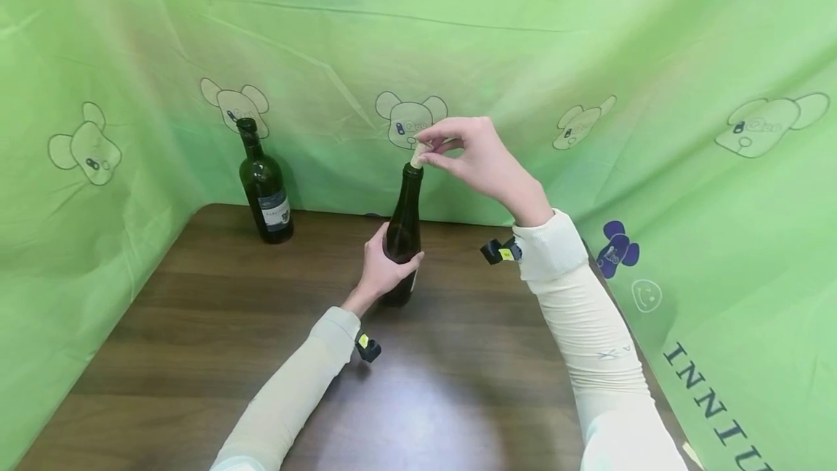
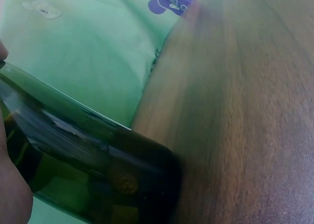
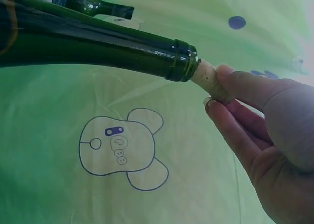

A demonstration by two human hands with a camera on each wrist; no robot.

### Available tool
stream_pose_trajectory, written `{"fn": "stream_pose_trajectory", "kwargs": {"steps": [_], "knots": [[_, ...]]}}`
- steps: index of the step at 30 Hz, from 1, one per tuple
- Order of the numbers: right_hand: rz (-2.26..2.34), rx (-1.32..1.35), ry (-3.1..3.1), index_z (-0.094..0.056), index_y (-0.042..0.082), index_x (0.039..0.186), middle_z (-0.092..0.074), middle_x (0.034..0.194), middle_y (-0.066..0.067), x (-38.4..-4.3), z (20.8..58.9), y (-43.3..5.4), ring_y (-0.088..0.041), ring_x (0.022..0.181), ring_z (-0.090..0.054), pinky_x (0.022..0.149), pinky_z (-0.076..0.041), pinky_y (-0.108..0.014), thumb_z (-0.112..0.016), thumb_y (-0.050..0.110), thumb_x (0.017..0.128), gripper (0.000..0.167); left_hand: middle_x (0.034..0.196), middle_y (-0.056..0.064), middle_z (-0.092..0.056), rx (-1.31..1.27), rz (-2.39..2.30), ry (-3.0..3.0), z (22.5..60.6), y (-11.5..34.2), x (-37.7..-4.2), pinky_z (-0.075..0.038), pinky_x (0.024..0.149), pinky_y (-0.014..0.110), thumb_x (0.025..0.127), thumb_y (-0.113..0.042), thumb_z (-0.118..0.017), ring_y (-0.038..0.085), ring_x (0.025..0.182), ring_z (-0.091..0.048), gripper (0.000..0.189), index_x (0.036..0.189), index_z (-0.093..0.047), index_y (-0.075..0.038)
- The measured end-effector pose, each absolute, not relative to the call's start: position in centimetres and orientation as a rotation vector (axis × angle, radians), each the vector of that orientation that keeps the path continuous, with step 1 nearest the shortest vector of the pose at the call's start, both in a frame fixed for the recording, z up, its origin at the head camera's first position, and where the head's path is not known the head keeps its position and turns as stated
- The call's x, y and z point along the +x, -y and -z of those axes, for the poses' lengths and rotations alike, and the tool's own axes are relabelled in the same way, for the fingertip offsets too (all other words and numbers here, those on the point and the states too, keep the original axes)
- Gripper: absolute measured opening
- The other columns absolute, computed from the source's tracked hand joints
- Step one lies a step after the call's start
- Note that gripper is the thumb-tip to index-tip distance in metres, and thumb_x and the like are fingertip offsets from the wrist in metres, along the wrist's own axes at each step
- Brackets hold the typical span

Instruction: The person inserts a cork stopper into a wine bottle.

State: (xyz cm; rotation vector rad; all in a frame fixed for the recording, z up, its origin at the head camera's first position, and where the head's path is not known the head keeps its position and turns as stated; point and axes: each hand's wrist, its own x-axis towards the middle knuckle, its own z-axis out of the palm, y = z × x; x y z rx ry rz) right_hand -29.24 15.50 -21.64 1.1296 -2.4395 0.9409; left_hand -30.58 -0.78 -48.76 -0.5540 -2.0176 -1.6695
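Observation:
A dark green wine bottle (image 1: 407,220) stands near the back of the table, leaning slightly in the head view. My left hand (image 1: 384,265) grips its body, fingers and thumb curled round the glass. At the mouth, my right hand (image 1: 474,158) pinches a pale cork (image 3: 210,79) between thumb and fingertips. In the right wrist view the cork is tilted against the bottle's neck (image 3: 181,60), its end right at the rim. The bottle's base (image 2: 167,180) shows close to the wood in the left wrist view.
A second green bottle (image 1: 264,191) with a blue and white label stands at the back left of the brown wooden table (image 1: 216,340). Green cloth (image 1: 314,57) printed with bear heads hangs behind and along both sides.

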Motion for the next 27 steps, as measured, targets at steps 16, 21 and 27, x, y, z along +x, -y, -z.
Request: {"fn": "stream_pose_trajectory", "kwargs": {"steps": [16,21,27], "knots": [[-0.794,1.187,2.576,-0.076,-0.001,0.109,-0.077,0.098,-0.008,-29.3,20.9,-15.5,-0.016,0.087,-0.070,0.088,-0.057,-0.026,-0.081,0.001,0.084,0.025,0.089,0.014,-0.071,-0.602,1.635,1.926,46.2,-0.2,-28.2,-0.052,0.073,0.040,0.070,-0.010,-0.086,0.028,0.079,-0.066,0.045,0.107,-0.062,-0.002],[-0.750,1.151,2.654,-0.077,0.002,0.110,-0.077,0.104,-0.007,-29.0,20.5,-15.3,-0.017,0.093,-0.070,0.091,-0.056,-0.029,-0.079,0.006,0.088,0.022,0.089,0.013,-0.070,-0.621,1.638,1.910,46.1,-0.2,-27.9,-0.052,0.073,0.042,0.070,-0.008,-0.086,0.029,0.078,-0.066,0.045,0.107,-0.062,-0.002],[-0.688,1.147,2.745,-0.079,0.006,0.108,-0.074,0.108,-0.006,-28.8,19.4,-14.9,-0.017,0.093,-0.072,0.084,-0.058,-0.031,-0.075,0.010,0.092,0.017,0.090,0.013,-0.070,-0.619,1.639,1.913,46.1,-0.2,-28.0,-0.052,0.073,0.040,0.071,-0.009,-0.087,0.029,0.079,-0.066,0.046,0.108,-0.061,-0.002]]}}
